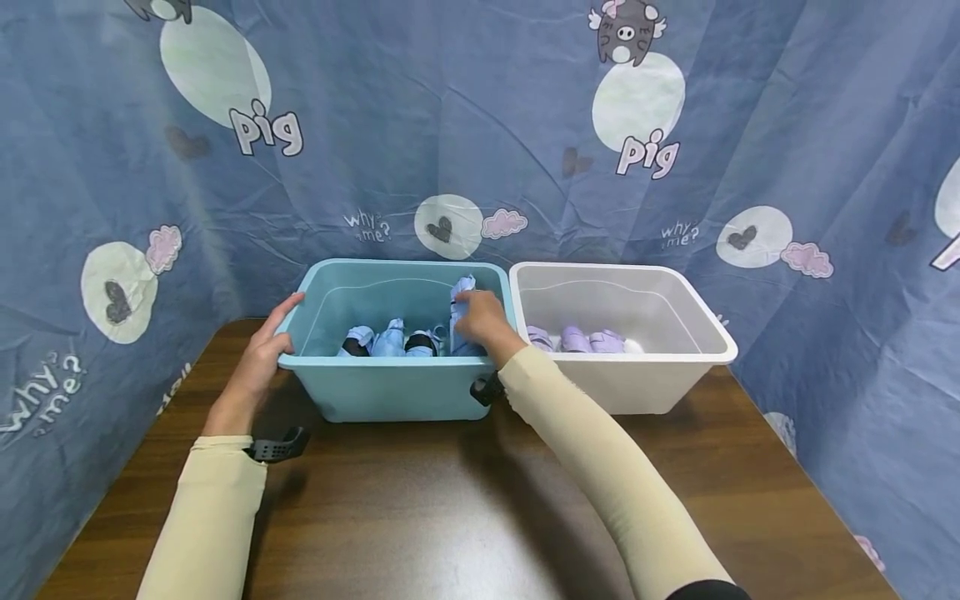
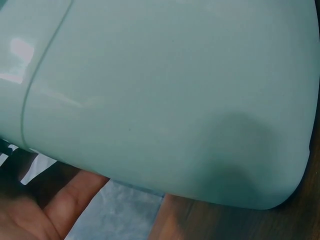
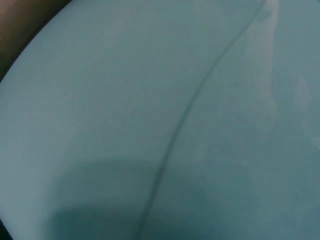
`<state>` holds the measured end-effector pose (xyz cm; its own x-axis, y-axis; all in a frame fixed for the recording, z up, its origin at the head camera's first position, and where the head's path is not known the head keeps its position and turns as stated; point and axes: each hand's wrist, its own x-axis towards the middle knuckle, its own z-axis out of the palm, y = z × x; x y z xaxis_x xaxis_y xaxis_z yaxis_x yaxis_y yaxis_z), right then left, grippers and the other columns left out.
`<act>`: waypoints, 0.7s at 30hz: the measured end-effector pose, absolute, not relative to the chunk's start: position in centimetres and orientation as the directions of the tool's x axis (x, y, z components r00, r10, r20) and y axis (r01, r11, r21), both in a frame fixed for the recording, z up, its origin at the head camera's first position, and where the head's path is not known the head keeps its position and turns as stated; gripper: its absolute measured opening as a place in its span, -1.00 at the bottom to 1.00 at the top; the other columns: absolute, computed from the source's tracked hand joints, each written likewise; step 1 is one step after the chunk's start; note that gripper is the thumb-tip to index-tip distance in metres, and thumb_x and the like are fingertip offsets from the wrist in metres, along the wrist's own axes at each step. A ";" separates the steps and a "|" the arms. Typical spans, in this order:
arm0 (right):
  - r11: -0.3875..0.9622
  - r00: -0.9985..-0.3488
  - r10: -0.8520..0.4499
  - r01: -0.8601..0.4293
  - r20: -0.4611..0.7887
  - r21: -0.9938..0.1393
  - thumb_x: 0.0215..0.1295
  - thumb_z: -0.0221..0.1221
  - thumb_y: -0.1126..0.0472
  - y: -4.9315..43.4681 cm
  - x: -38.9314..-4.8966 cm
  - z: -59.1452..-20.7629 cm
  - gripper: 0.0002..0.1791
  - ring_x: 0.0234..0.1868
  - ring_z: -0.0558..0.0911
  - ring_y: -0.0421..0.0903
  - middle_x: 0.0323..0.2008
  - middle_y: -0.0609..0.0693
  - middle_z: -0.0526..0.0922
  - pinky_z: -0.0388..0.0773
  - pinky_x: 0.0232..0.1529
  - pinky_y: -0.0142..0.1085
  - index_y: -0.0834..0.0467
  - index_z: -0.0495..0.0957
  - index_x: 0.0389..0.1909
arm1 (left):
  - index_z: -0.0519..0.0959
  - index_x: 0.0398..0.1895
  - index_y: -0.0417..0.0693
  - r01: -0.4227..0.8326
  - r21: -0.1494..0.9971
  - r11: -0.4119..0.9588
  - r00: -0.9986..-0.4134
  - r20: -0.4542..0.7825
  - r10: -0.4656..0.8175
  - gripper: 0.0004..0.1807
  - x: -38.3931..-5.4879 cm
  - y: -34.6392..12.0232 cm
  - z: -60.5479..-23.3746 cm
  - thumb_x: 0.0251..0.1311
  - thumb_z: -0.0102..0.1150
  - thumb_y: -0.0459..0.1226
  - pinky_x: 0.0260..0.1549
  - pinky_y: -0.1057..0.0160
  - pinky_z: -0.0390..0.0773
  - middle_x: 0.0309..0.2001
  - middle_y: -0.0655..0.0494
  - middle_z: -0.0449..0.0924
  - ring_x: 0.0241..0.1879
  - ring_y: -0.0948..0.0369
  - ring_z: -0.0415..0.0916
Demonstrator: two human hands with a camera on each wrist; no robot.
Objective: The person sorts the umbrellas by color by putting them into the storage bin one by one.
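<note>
At the left rim of the teal bin my left hand grips the edge near its front corner. The left wrist view shows that hand's thumb at the bin's edge. My right hand reaches over the front rim into the bin's right end and holds a light-blue banded item, which stands upright; the hand hides part of it. Left of it, several light-blue items lie on the bin floor, some with black parts. Only the bin's smooth teal wall fills most of the right wrist view.
A white bin stands against the teal bin's right side, with several lilac items inside. Both bins sit at the back of a brown wooden table. Behind hangs a blue printed curtain.
</note>
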<state>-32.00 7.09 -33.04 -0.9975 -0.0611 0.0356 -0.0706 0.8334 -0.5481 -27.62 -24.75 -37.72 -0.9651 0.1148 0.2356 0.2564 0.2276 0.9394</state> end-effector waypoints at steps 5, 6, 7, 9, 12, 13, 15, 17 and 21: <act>0.843 -0.997 -0.069 -0.073 0.028 -0.533 0.11 0.18 0.39 6.7 -31.7 -33.1 -0.45 -0.01 0.47 0.00 0.19 0.12 0.52 0.45 -0.08 -0.25 0.07 0.55 0.19 | 0.00 0.54 0.10 0.254 0.938 0.235 -0.966 0.234 0.110 -0.10 -27.3 -24.8 -37.6 -0.02 -0.34 -0.48 0.14 -0.14 -0.01 0.54 -0.04 -0.21 0.40 -0.13 -0.14; 0.843 -0.997 -0.070 -0.073 0.026 -0.533 0.12 0.17 0.40 6.7 -31.6 -33.0 -0.45 -0.01 0.46 -0.01 0.21 0.11 0.51 0.45 -0.13 -0.26 0.06 0.55 0.19 | 0.00 0.54 0.10 0.256 0.937 0.236 -0.965 0.236 0.110 -0.10 -27.2 -24.8 -37.5 -0.02 -0.34 -0.48 0.13 -0.13 -0.01 0.53 -0.05 -0.21 0.39 -0.13 -0.14; 0.841 -0.997 -0.070 -0.073 0.026 -0.537 0.13 0.16 0.40 6.6 -31.5 -33.0 -0.45 -0.01 0.46 -0.01 0.23 0.10 0.50 0.43 -0.18 -0.27 0.06 0.55 0.19 | 0.00 0.54 0.10 0.257 0.937 0.239 -0.965 0.237 0.110 -0.10 -27.2 -24.8 -37.5 -0.02 -0.34 -0.48 0.13 -0.13 -0.01 0.54 -0.05 -0.21 0.39 -0.14 -0.14; 0.841 -0.997 -0.070 -0.074 0.028 -0.536 0.14 0.15 0.40 6.6 -31.5 -33.0 -0.46 -0.02 0.46 -0.02 0.24 0.08 0.49 0.41 -0.25 -0.30 0.06 0.54 0.20 | 0.00 0.54 0.11 0.256 0.937 0.237 -0.966 0.236 0.110 -0.10 -27.1 -24.9 -37.5 -0.02 -0.34 -0.49 0.11 -0.12 0.01 0.53 -0.05 -0.20 0.39 -0.13 -0.14; 0.839 -0.997 -0.073 -0.082 0.038 -0.539 0.17 0.13 0.39 6.7 -31.5 -33.0 -0.47 -0.05 0.47 0.00 0.24 0.08 0.49 0.39 -0.30 -0.30 0.08 0.53 0.21 | 0.00 0.54 0.12 0.255 0.935 0.246 -0.966 0.234 0.113 -0.11 -27.0 -24.8 -37.4 0.00 -0.33 -0.49 0.05 -0.07 0.05 0.53 -0.05 -0.21 0.38 -0.14 -0.12; 0.836 -0.997 -0.071 -0.083 0.043 -0.542 0.17 0.14 0.38 6.8 -31.5 -33.0 -0.47 -0.06 0.47 -0.01 0.24 0.08 0.49 0.39 -0.28 -0.31 0.08 0.52 0.22 | -0.01 0.54 0.12 0.253 0.935 0.247 -0.966 0.232 0.114 -0.11 -27.0 -24.8 -37.5 0.01 -0.33 -0.49 0.03 -0.04 0.07 0.53 -0.05 -0.21 0.37 -0.15 -0.11; 0.833 -0.996 -0.071 -0.087 0.050 -0.546 0.18 0.14 0.37 6.9 -31.5 -32.9 -0.47 -0.08 0.47 -0.01 0.25 0.09 0.48 0.39 -0.27 -0.30 0.09 0.52 0.22 | -0.01 0.54 0.12 0.254 0.934 0.251 -0.966 0.230 0.119 -0.11 -27.1 -24.7 -37.5 0.02 -0.33 -0.49 0.00 0.01 0.08 0.53 -0.05 -0.20 0.36 -0.14 -0.10; 0.825 -0.996 -0.072 -0.091 0.055 -0.557 0.19 0.14 0.36 7.0 -31.4 -32.8 -0.48 -0.10 0.48 0.00 0.25 0.10 0.48 0.39 -0.26 -0.29 0.11 0.51 0.22 | -0.02 0.54 0.11 0.256 0.932 0.256 -0.965 0.231 0.121 -0.11 -27.2 -24.7 -37.6 0.02 -0.32 -0.49 -0.01 0.04 0.08 0.53 -0.05 -0.20 0.37 -0.13 -0.09; 0.806 -0.995 -0.083 -0.104 0.063 -0.583 0.21 0.14 0.34 7.1 -31.2 -32.7 -0.50 -0.08 0.49 0.02 0.25 0.11 0.47 0.39 -0.26 -0.27 0.12 0.51 0.22 | -0.02 0.54 0.08 0.255 0.932 0.259 -0.966 0.232 0.118 -0.11 -27.4 -24.9 -37.8 0.00 -0.32 -0.49 -0.06 0.09 0.11 0.53 -0.07 -0.20 0.34 -0.14 -0.07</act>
<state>-31.19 7.12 -32.67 -0.9946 -0.0828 0.0633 -0.1042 0.8056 -0.5832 -27.38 -24.92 -37.77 -0.9657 0.1177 0.2315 0.2549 0.2589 0.9317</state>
